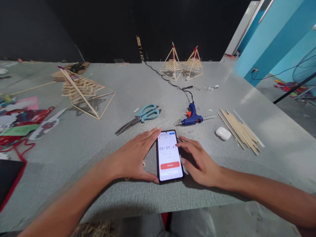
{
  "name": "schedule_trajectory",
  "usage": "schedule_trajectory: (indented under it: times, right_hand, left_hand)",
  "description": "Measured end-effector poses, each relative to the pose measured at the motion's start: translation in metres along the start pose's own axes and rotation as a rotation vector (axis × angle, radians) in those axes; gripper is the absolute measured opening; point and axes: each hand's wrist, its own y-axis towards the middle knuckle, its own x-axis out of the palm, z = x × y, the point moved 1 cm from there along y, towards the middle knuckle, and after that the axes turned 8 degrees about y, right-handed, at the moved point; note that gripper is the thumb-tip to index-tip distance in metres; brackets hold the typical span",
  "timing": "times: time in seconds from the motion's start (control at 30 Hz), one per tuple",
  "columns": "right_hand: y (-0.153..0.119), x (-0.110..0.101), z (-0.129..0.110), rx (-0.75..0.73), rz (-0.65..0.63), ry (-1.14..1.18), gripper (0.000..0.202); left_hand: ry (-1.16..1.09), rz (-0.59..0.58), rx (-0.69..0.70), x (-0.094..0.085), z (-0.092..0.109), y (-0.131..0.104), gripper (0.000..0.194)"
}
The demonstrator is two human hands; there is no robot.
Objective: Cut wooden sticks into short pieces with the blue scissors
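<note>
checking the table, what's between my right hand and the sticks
A small white case lies between your right hand and the sticks, close beside the sticks, in the head view.

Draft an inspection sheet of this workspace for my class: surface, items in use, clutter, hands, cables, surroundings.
Surface: grey tabletop, textured, with small white scraps.
Items in use: smartphone, lying face up, showing a timer.
Other items: scissors, glue gun, loose wooden sticks, white earbud case, three stick pyramids.
Clutter: paper scraps and red yarn, piled at left.
Hands: left hand along the phone's left edge; right hand at its right edge.
Cables: black cord runs from glue gun towards the black panel; another hangs by the blue wall.
Surroundings: coloured scraps on the floor at right.
</note>
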Motion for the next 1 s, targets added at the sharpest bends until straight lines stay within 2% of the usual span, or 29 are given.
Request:
schedule_trajectory:
  times: [0.33, 1.0]
  right_hand:
    - [0.0002, 0.0034, -0.0002, 0.058, 0.023, -0.001, 0.041]
    - [0.0016, 0.0019, -0.0016, 0.053, 0.024, 0.002, 0.041]
  left_hand:
    - [0.008, 0.007, 0.000, 0.0006, 0.0001, 0.0002, 0.160]
    - [0.011, 0.004, 0.006, -0.0011, 0.0008, 0.0000, 0.159]
